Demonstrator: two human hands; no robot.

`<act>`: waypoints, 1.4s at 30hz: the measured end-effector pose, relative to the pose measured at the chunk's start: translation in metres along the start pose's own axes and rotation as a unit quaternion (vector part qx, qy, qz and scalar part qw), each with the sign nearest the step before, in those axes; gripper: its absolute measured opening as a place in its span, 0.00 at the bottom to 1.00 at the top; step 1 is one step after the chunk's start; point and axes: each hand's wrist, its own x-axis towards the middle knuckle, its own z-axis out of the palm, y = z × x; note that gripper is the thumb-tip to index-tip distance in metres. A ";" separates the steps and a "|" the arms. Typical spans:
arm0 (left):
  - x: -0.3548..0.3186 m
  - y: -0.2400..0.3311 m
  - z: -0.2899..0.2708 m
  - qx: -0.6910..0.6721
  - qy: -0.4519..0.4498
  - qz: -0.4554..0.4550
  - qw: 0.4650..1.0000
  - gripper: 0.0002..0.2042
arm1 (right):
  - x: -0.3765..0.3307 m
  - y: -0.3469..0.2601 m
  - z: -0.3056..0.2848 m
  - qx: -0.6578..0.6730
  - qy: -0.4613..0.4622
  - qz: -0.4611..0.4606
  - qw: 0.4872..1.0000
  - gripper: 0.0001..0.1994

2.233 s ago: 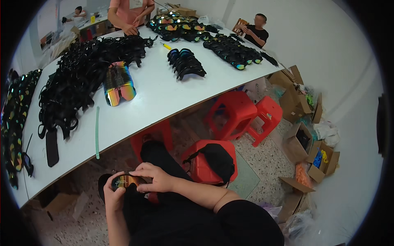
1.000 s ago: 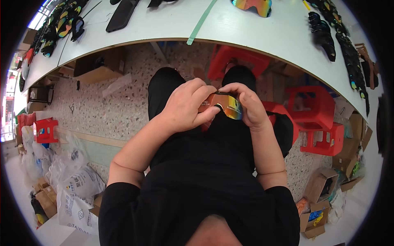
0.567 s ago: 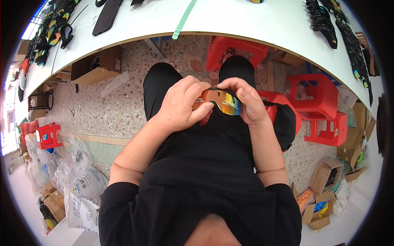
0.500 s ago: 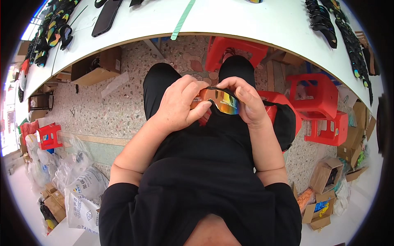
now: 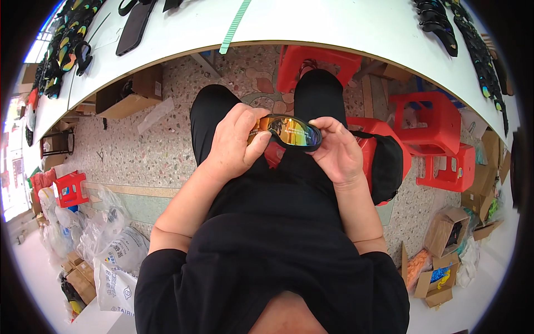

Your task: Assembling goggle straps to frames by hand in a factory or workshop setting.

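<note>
I hold a pair of goggles [image 5: 289, 131] with a black frame and a mirrored rainbow lens over my lap. My left hand [image 5: 231, 146] grips its left end, thumb and fingers wrapped around the frame. My right hand [image 5: 336, 153] grips the right end from below and behind. The lens faces up toward me. My black-clothed legs and torso fill the middle of the view beneath it.
A white table [image 5: 345, 28] curves across the top, with a green strip [image 5: 233, 25], a black strap [image 5: 133, 28] and rows of dark goggles [image 5: 478, 61] at both ends. Red plastic stools [image 5: 439, 139] stand at right. Cardboard boxes [image 5: 445, 234] and bags [image 5: 111, 256] lie on the floor.
My view dropped from the table to my lap. Both hands stay on the goggles; the lens has turned a little more face-up and my left thumb shifted on the frame.
</note>
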 end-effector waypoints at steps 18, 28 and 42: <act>-0.015 0.003 0.024 0.065 0.077 -0.052 0.994 0.16 | -0.003 0.027 0.015 -0.147 0.050 -0.086 0.984 0.25; -0.017 0.000 0.030 0.179 0.103 -0.058 0.977 0.21 | -0.009 0.026 0.022 -0.023 0.045 -0.057 0.997 0.31; -0.013 0.005 0.034 0.193 0.099 -0.114 0.969 0.22 | -0.016 0.064 0.038 -0.333 -0.033 -0.128 0.933 0.40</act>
